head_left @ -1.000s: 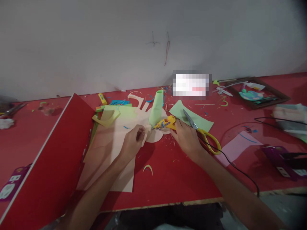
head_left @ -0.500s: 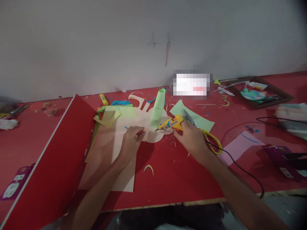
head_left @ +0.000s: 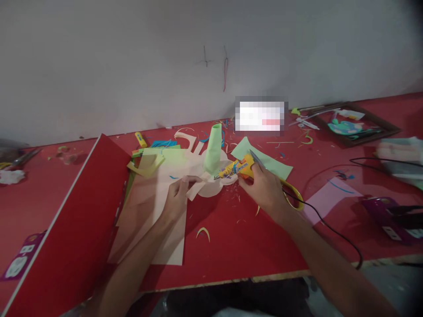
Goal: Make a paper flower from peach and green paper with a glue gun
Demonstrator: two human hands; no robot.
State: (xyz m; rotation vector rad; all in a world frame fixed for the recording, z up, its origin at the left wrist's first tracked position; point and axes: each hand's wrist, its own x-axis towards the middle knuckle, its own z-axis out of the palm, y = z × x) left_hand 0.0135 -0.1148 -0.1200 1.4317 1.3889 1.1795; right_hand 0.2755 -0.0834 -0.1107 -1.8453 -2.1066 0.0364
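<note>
My right hand point(head_left: 264, 187) grips a yellow hot glue gun point(head_left: 241, 166). The gun's tip points left, close to the foot of an upright pale green paper tube point(head_left: 213, 147). Under the tube lies a cream paper cutout point(head_left: 211, 188) with rounded lobes. My left hand point(head_left: 177, 193) is closed at the cutout's left side, its fingers pinching a cream paper strip point(head_left: 196, 190); the exact hold is partly hidden. Beneath my left hand and forearm are large cream paper sheets point(head_left: 168, 246). Yellow-handled scissors point(head_left: 299, 200) lie partly behind my right hand.
A red board point(head_left: 79, 211) leans at the left. Green paper point(head_left: 274, 164), pink paper point(head_left: 330, 200) and a dark frame point(head_left: 360, 141) lie to the right. The glue gun's black cord point(head_left: 330, 229) curves across the red table point(head_left: 224, 246), among paper scraps.
My left fingers have shifted, and a cream strip now shows between them and the cutout. The green tube stands more upright. The glue gun stays near the tube's foot.
</note>
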